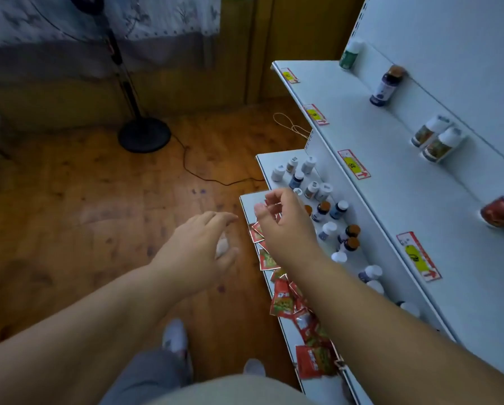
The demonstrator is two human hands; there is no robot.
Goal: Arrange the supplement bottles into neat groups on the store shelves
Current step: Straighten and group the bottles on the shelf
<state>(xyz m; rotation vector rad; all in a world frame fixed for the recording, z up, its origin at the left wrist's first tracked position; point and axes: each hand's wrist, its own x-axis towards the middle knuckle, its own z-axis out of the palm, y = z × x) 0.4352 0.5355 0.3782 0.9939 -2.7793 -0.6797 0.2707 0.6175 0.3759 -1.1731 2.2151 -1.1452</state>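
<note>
— What does the head view show of the hands?

— Both reach toward the low shelf [246,200]. The left hand [199,247] hangs over the wood floor [69,200], fingers loosely curled; something small and white shows under its palm (I cannot tell whether it holds it). The right hand [285,223] hovers over the shelf's front edge, fingers bent, its grip released, holding nothing.

— And the bottles?

— A cluster of small bottles [322,200] stands on the middle shelf [262,159], white caps mixed with brown ones, just beyond the right hand. On the top shelf [361,118] stand a green bottle [350,58], a dark bottle [386,86], a pair of white bottles [437,140] touching each other, and a red bottle [501,210], well apart along the back wall.

— Anything else?

— Red packets [285,299] lie strewn along the low shelf under the right forearm. Price tags [353,163] line the top shelf's edge. A fan stand [144,134] sits on the floor.
</note>
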